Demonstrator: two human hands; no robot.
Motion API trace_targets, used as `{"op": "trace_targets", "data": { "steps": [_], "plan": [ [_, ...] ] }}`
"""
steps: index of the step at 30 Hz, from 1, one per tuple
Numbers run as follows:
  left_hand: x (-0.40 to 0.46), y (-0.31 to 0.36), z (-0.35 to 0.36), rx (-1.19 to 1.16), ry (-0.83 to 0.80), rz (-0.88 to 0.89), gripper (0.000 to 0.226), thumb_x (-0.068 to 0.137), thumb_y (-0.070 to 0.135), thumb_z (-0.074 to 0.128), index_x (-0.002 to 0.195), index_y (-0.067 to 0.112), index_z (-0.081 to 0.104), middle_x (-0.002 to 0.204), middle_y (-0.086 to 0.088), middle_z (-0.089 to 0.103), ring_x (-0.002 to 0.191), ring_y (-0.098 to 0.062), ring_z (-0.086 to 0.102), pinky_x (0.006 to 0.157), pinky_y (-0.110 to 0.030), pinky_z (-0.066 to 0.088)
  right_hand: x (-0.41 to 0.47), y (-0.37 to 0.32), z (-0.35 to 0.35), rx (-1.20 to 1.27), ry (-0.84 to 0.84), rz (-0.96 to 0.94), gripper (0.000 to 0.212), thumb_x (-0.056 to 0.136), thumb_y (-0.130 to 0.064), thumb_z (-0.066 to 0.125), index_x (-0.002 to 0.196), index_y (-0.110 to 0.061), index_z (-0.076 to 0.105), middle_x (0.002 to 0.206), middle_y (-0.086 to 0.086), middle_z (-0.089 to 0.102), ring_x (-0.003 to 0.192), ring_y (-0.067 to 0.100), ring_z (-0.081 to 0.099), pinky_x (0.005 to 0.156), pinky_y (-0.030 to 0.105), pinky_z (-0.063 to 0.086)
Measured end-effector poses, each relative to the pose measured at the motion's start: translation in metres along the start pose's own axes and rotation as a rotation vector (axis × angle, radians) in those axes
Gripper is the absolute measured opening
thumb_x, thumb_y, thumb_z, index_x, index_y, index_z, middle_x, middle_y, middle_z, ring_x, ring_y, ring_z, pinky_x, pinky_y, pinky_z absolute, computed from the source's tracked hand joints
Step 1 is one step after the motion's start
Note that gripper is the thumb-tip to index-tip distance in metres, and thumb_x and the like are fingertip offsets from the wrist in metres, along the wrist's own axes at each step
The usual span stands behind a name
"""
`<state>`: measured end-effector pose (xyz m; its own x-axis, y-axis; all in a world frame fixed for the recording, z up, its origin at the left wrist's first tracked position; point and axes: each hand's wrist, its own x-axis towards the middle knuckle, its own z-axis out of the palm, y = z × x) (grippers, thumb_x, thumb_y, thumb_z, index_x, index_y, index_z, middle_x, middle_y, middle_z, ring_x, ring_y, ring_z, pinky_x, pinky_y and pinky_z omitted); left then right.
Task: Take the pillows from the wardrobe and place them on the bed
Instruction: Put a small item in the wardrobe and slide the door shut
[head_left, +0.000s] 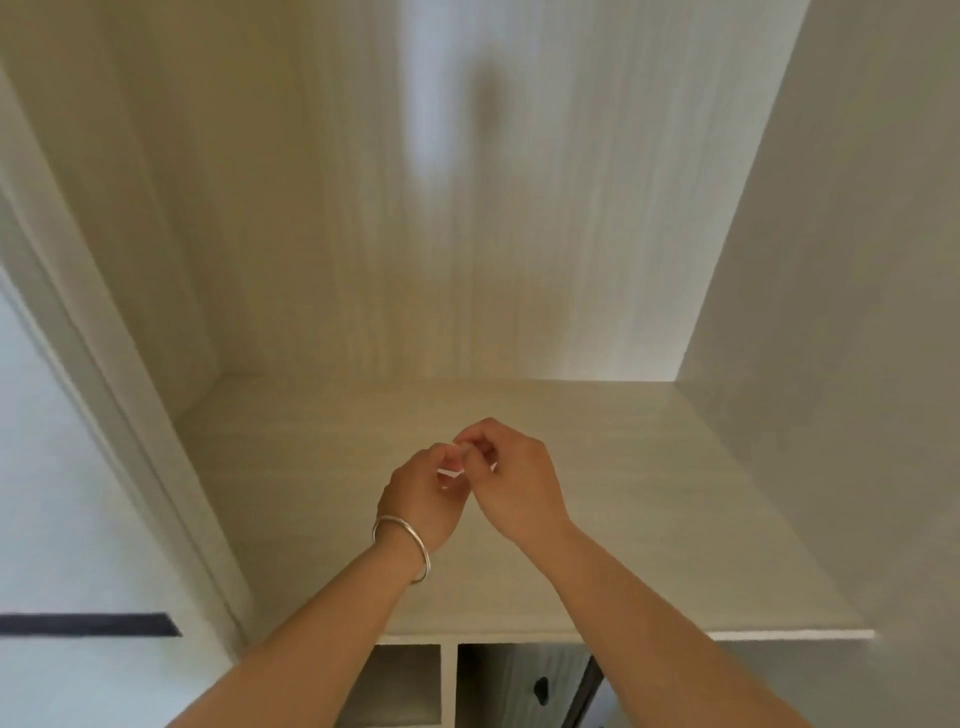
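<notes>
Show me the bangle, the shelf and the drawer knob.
bangle (402, 545): head view, on the band at the left wrist.
shelf (649, 493): head view, on its bare top.
drawer knob (541, 688): head view, on the dark knob.

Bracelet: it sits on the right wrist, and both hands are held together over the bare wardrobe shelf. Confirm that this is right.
One detail is wrong. The head view shows the bracelet on the left wrist, not the right. The rest stands: the left hand and the right hand meet, fingertips together, above the bare wardrobe shelf.
</notes>
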<state>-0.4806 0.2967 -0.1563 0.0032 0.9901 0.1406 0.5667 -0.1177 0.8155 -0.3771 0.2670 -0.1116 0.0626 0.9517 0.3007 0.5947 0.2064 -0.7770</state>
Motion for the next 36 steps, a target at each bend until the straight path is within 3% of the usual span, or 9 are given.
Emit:
{"op": "trace_targets", "data": {
  "steps": [7,14,18,21,24,28,32,34,36],
  "plan": [
    [-0.036,0.008,-0.030,0.087,0.288,-0.060,0.028,0.081,0.020,0.056,0.108,0.023,0.063,0.101,0.007,0.067,0.080,-0.007,0.062,0.074,-0.027,0.051,0.022,-0.031,0.013,0.199,-0.274,-0.211,0.027,0.083,-0.010,0.053,0.074,-0.033,0.063,0.074,-0.011,0.067,0.077,0.015,0.068,0.076,0.033,0.054],
    [-0.091,0.029,-0.055,0.234,0.576,-0.073,0.025,0.082,0.021,0.059,0.107,0.023,0.063,0.098,0.005,0.068,0.084,-0.013,0.066,0.074,-0.031,0.053,0.007,-0.063,0.022,0.370,-0.455,-0.353,0.022,0.081,-0.008,0.053,0.080,-0.024,0.068,0.073,-0.011,0.065,0.078,0.019,0.067,0.079,0.041,0.055],
    [-0.116,0.039,-0.077,0.309,0.763,0.028,0.023,0.079,0.021,0.055,0.098,0.021,0.067,0.091,0.005,0.068,0.075,-0.011,0.064,0.069,-0.033,0.054,0.000,-0.084,0.027,0.455,-0.486,-0.400,0.019,0.085,-0.011,0.053,0.085,-0.022,0.068,0.073,-0.016,0.063,0.076,0.013,0.064,0.076,0.030,0.051],
    [-0.131,0.043,-0.099,0.403,0.971,0.190,0.021,0.077,0.019,0.049,0.086,0.014,0.068,0.081,0.001,0.065,0.065,-0.009,0.057,0.056,-0.033,0.053,-0.005,-0.102,0.032,0.504,-0.499,-0.444,0.009,0.087,-0.019,0.056,0.092,-0.022,0.064,0.077,-0.016,0.061,0.074,0.003,0.058,0.071,0.021,0.044],
    [-0.138,0.042,-0.118,0.542,1.086,0.294,0.014,0.076,0.011,0.054,0.086,0.013,0.064,0.080,-0.005,0.063,0.069,-0.016,0.058,0.052,-0.031,0.050,-0.013,-0.119,0.041,0.525,-0.523,-0.484,0.027,0.086,-0.034,0.060,0.108,-0.018,0.058,0.093,-0.007,0.062,0.087,0.010,0.059,0.077,0.024,0.047],
    [-0.136,0.036,-0.136,0.519,1.123,0.172,0.030,0.077,0.018,0.064,0.103,0.019,0.049,0.100,-0.006,0.057,0.077,-0.008,0.052,0.055,-0.026,0.050,-0.021,-0.137,0.046,0.559,-0.527,-0.486,0.032,0.085,-0.043,0.059,0.107,-0.021,0.054,0.098,-0.005,0.062,0.089,0.012,0.059,0.072,0.024,0.046],
    [-0.134,0.036,-0.141,0.386,1.074,0.110,0.040,0.077,0.023,0.068,0.109,0.017,0.046,0.103,0.006,0.049,0.081,-0.007,0.055,0.064,-0.029,0.054,-0.025,-0.149,0.049,0.496,-0.522,-0.498,0.025,0.082,-0.046,0.061,0.083,-0.025,0.047,0.071,-0.007,0.055,0.065,0.014,0.054,0.057,0.024,0.040],
    [-0.133,0.038,-0.143,0.362,1.056,0.099,0.043,0.075,0.020,0.070,0.112,0.013,0.048,0.102,0.006,0.048,0.082,-0.008,0.055,0.069,-0.028,0.053,-0.026,-0.154,0.050,0.433,-0.504,-0.484,0.034,0.080,-0.046,0.063,0.070,-0.029,0.035,0.060,-0.008,0.042,0.052,0.012,0.043,0.050,0.024,0.033],
    [-0.131,0.038,-0.146,0.388,1.038,0.094,0.046,0.074,0.019,0.071,0.113,0.010,0.049,0.100,0.006,0.047,0.080,-0.007,0.052,0.070,-0.029,0.053,-0.027,-0.158,0.048,0.401,-0.491,-0.460,0.038,0.077,-0.044,0.065,0.067,-0.029,0.033,0.058,-0.008,0.041,0.050,0.012,0.042,0.047,0.026,0.033]
  ]
}}
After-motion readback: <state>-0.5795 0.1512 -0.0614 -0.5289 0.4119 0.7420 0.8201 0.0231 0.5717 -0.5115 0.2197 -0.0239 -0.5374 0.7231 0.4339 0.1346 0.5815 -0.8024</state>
